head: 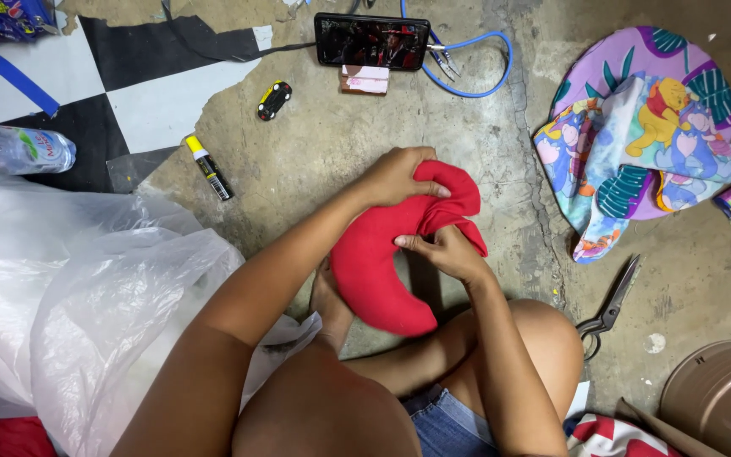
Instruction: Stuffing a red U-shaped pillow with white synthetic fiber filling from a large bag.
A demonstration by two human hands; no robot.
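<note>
Sitting cross-legged on the concrete floor, the person holds a curved red cushion above their legs, the right hand pinching its loose fabric end and the left hand closed over its top. Scissors lie right of the knee, near a cartoon-print cloth; farther off, a phone stands propped.

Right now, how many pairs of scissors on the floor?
1. The scissors lie on the concrete floor at right, beside the person's knee, below the cartoon-print fabric. Both hands, left hand and right hand, hold the red cushion. More could be hidden under fabric or the plastic bag.
</note>
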